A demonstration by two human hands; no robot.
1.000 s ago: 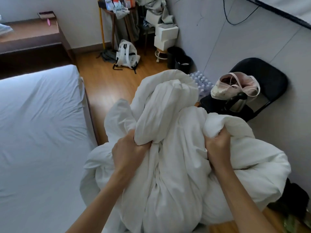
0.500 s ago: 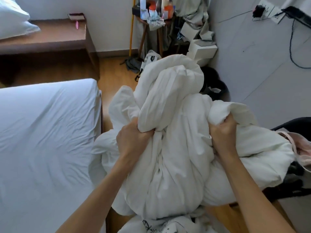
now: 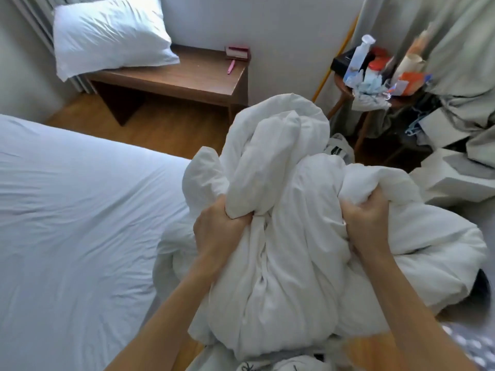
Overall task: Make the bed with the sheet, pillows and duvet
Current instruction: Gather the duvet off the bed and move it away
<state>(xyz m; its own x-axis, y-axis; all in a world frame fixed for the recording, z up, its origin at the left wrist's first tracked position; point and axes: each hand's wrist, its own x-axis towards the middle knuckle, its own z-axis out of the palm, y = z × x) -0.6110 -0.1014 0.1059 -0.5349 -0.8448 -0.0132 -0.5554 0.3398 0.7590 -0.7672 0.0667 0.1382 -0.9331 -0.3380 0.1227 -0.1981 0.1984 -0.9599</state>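
A bunched white duvet (image 3: 289, 236) hangs in front of me, lifted off the floor beside the bed. My left hand (image 3: 217, 231) grips a thick fold on its left side. My right hand (image 3: 367, 223) grips another fold on its right side. The bed (image 3: 75, 223) lies to the left, covered with a smooth white sheet. A white pillow (image 3: 107, 36) leans on the wooden desk (image 3: 187, 79) at the far wall.
A small side table (image 3: 375, 84) crowded with bottles and clutter stands at the back right. White boxes (image 3: 455, 172) and hanging cloth fill the right side. A pink pen (image 3: 231, 66) and a small box (image 3: 237, 52) lie on the desk. Wooden floor shows between bed and desk.
My view has swung left toward the bed and desk; the black chair has left the frame and the pillow has come into view. Both hands keep their grip on the duvet.
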